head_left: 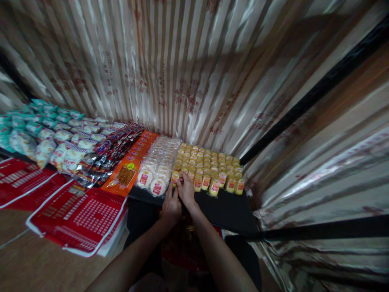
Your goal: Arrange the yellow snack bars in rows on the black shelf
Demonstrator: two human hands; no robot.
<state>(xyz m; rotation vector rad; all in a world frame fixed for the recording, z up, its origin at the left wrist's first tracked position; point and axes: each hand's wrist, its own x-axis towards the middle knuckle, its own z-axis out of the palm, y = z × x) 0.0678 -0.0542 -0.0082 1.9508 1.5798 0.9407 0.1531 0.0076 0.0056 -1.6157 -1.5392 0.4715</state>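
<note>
At the front of the shelf, my right hand (186, 190) pinches a small yellow packaged cake (175, 177) with a red-and-white label. My left hand (171, 207) is just below and to its left, its fingertips closed at the cake's lower end. Beyond and to the right stand rows of the same yellow packaged cakes (214, 186). Immediately left of my hands lie round white crackers (157, 186) in clear wrappers, stacked in two columns. Part of the held cake is hidden by my fingers.
Left along the black shelf (225, 209) are orange snack bags (123, 178), dark shiny packets (106, 156), white packets (73, 158) and teal packets (42, 107). Red printed bags (88, 215) hang below. A striped curtain (170, 81) backs the shelf; a black pole (304, 97) slants at right.
</note>
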